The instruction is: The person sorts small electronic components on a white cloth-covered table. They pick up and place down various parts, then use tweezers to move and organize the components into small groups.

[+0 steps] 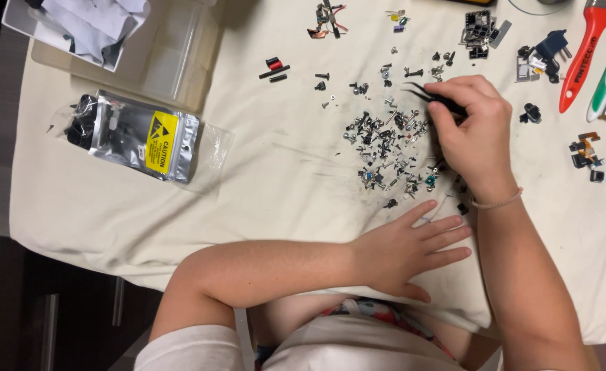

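Dozens of tiny screws lie mid-cloth, so with my right hand pinching black tweezers at the pile's far edge and my left hand flat and empty nearby, I'd pick slowly, one at a time.

Cream-clothed table above dark floor, evenly lit.

Single head-mounted view, looking steeply down from close above the cloth-covered bench; both hands and forearms enter from the lower edge.
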